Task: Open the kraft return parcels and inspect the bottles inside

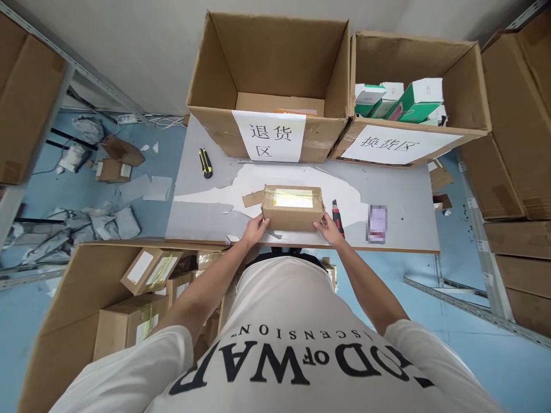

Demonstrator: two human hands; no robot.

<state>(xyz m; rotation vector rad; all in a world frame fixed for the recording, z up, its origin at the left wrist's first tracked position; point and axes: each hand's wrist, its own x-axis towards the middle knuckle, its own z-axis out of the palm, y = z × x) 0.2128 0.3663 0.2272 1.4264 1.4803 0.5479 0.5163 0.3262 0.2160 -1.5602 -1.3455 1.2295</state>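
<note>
A small brown cardboard box [293, 219] with a taped label on top rests on the table in front of me. My left hand [256, 229] grips its near left corner, thumb against the side. At the opposite near corner, my right hand [329, 230] is closed on the box too. Just beside my right hand lies a red and black utility knife [337, 218], its blade end pointing away from me. A loose cardboard flap [252, 199] shows at the box's left side.
Two large open cartons stand at the back: a left carton [215, 129] and a right carton [467, 137] holding green and white boxes. A yellow and black cutter [205, 163] and a blurred purple item [377, 223] lie on the table. Parcels fill a big carton [71, 304] at lower left.
</note>
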